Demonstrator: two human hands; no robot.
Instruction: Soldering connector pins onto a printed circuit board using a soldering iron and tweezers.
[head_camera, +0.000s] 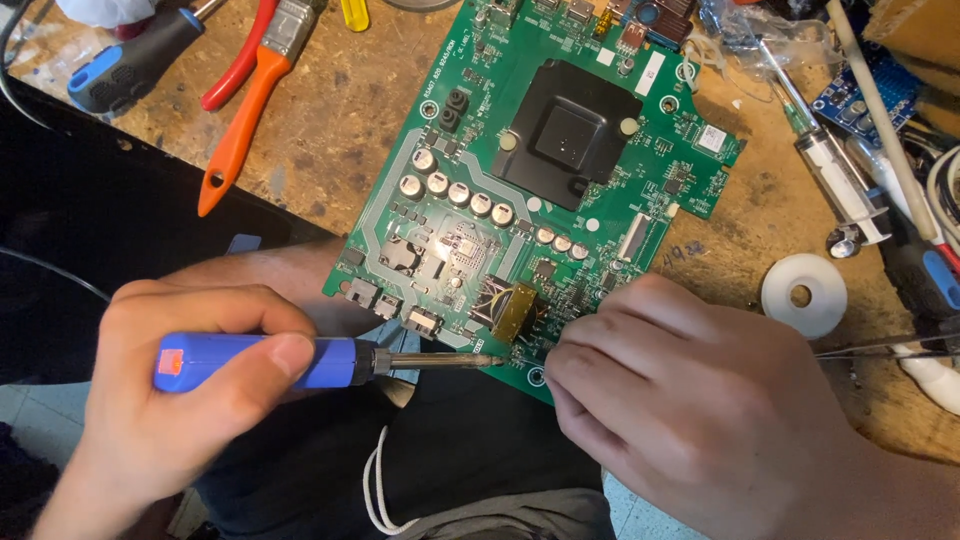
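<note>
Keeping the soldering iron tip steady on the near edge of the green circuit board, you want a light touch. Your left hand wraps closed around its blue handle; your right hand, fingers curled together, presses the board's corner on the workbench.

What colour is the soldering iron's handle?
Blue, with a small orange patch near its end; head view.

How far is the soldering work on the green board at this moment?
Done: the circuit board lies on the workbench, overhanging its near edge. In hand: the left hand holds a blue soldering iron with its tip at the board's near edge, beside the right hand resting there. Left: no finished joint can be seen, so the result is unclear.
</note>
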